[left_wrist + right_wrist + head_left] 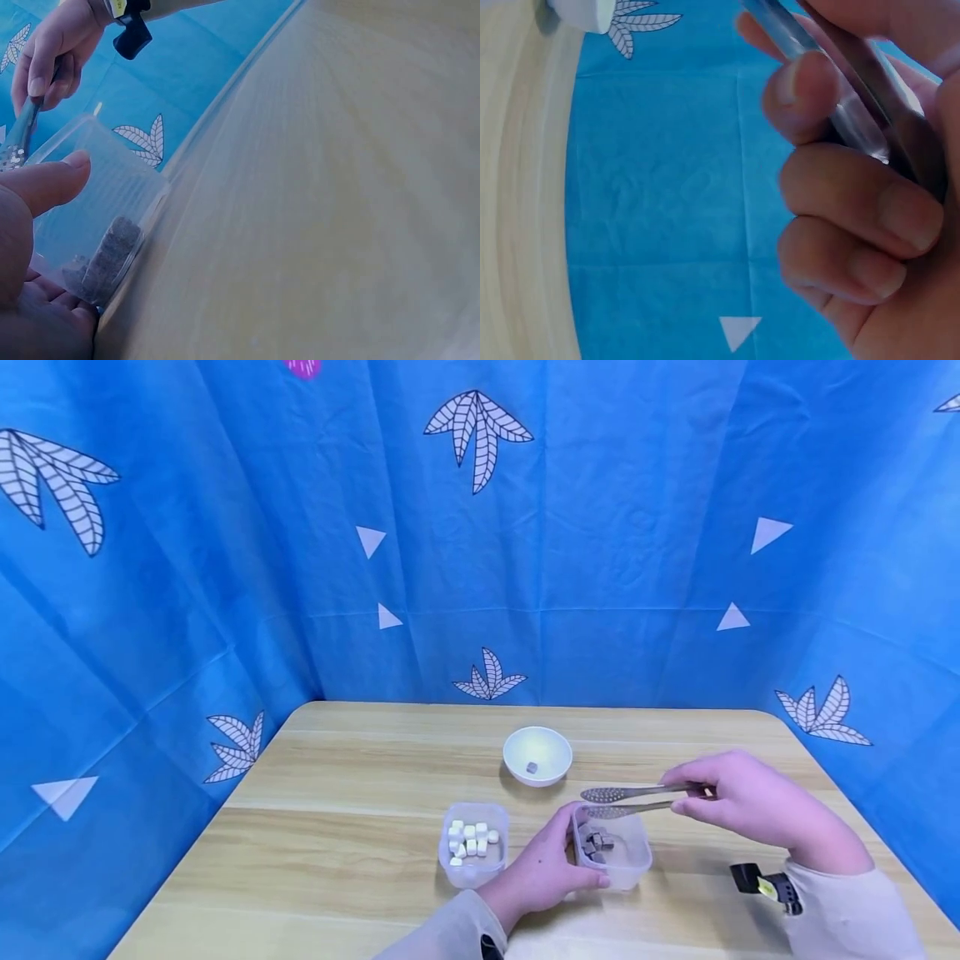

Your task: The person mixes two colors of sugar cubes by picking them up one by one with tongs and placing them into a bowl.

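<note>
My left hand [543, 870] grips a clear plastic container [632, 860], its thumb along the near side and its fingers at the left wall. Dark grey-brown cubes [597, 842] lie inside, toward the left; the left wrist view shows some of these cubes [112, 255] through the wall. Above the container's far rim, metal tongs [617, 794] with perforated tips point left. My right hand [757, 806] holds them near the back end, the arms parted with nothing visible between the tips. In the right wrist view, curled fingers [855, 195] wrap the tongs' handle.
A white bowl [538, 741] with one dark cube [532, 767] in it stands behind the containers. Left of my left hand is a second clear container [471, 877] holding several white cubes [470, 832]. A blue patterned curtain [600, 527] hangs behind the wooden table [337, 827].
</note>
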Available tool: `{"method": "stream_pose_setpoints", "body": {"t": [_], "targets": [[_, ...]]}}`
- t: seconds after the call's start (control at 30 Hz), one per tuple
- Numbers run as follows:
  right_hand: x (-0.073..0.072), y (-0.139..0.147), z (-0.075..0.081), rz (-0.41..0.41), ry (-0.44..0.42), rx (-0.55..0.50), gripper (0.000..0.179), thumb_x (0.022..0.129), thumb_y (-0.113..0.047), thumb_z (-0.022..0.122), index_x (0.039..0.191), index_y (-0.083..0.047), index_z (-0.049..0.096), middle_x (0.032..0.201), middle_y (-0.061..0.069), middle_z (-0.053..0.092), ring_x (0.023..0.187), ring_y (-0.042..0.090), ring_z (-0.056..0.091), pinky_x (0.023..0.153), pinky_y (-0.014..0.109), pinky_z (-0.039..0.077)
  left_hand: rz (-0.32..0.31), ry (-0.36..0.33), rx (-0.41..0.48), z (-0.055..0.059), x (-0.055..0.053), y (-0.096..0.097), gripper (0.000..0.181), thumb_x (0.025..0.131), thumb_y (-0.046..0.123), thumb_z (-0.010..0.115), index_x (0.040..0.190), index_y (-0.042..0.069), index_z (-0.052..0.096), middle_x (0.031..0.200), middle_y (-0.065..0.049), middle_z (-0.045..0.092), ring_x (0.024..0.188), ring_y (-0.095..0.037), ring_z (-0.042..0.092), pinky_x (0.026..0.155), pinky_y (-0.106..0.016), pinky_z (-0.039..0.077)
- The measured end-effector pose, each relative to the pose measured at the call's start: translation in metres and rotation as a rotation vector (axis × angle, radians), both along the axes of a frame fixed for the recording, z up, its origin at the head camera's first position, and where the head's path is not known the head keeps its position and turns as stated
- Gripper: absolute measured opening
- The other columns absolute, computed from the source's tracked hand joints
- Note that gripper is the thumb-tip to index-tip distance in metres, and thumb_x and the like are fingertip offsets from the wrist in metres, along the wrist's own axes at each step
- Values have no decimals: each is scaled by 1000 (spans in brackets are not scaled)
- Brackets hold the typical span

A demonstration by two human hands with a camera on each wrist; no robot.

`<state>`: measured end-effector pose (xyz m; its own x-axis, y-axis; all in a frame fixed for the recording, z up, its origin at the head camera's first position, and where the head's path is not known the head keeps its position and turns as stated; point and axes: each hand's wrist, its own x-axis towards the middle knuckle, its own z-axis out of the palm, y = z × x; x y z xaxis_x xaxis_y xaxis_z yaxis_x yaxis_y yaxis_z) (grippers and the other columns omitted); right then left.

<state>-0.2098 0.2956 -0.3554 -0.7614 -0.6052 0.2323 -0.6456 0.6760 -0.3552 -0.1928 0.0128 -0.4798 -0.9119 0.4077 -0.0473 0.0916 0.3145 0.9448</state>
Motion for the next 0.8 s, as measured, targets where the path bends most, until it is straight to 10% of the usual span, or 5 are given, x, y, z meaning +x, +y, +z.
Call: {"method": "stream_pose_setpoints", "body": {"t": [0.8], "targets": [[4, -23, -6, 32, -91, 171, 6, 89, -28, 74, 92, -33, 75, 76, -26, 57, 63, -2, 49, 57, 25, 43, -16, 10, 0, -4, -2, -1, 94, 71, 29, 92, 149, 34, 40, 147, 17, 45, 137, -9, 43, 119, -42, 27]]}}
